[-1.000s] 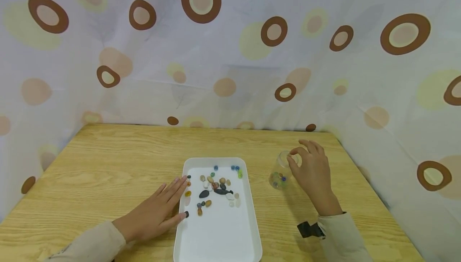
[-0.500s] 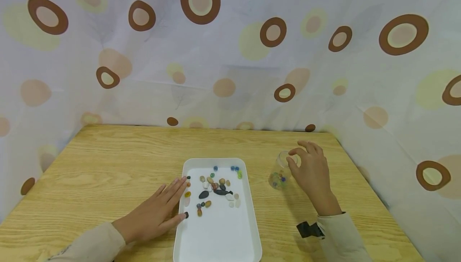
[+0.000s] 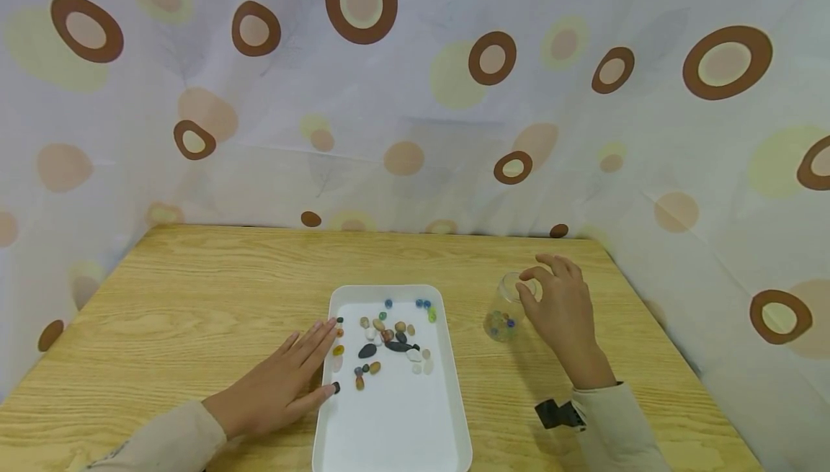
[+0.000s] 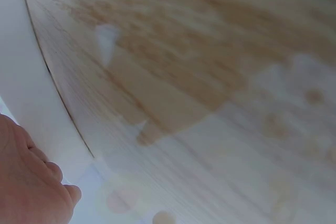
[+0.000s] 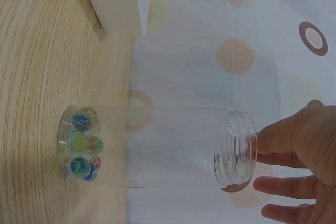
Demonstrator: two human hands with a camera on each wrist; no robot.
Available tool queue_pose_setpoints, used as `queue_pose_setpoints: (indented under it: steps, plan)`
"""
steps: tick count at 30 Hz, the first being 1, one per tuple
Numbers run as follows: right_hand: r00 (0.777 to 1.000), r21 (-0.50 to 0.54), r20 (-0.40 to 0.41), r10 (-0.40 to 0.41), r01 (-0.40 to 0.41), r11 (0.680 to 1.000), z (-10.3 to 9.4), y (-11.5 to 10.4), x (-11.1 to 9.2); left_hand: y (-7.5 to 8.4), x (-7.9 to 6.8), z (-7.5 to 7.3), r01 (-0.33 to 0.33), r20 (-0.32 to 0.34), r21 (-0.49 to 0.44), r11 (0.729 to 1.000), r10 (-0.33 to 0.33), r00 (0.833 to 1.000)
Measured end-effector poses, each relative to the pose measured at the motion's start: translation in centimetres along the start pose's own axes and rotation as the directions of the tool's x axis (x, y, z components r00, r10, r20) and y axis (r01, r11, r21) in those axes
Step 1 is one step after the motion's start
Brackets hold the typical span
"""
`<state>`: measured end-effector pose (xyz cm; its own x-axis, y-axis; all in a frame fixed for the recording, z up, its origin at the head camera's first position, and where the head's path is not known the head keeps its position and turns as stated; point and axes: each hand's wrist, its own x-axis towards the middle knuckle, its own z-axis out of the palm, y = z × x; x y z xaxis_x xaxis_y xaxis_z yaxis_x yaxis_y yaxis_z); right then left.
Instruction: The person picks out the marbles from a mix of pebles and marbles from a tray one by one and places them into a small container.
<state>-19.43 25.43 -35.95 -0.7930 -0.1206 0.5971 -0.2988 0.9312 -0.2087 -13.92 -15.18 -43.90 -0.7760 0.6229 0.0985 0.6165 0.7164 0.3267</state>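
Prob. loading marbles (image 5: pixel 79 141) into the clear jar (image 5: pixel 173 148), so next I'd likely need my R hand (image 3: pixel 563 306) over at the tray (image 3: pixel 395 421) for a blue marble (image 3: pixel 388 303). R fingers (image 5: pixel 286 186) curve loosely apart, nothing visible b/w, just at mouth of the jar, upright on the counter (image 3: pixel 259 263); L hand (image 3: pixel 272 389) lies w/ fingers straight over tray's L rim.

White sheet backdrop (image 3: pixel 415 97), spotted brown, peach and yellow, hung behind and beside the yellowish wood-grain desk (image 3: pixel 227 285).
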Motion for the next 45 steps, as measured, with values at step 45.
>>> queue_pose_setpoints:
  steps: [45]
  plan:
    - [0.897,-0.090,0.394,-0.199,0.253,0.963,7.9,-7.4,-0.3,-0.1,-0.1,-0.1,-0.012,0.000,0.037,0.999,0.012,1.000]
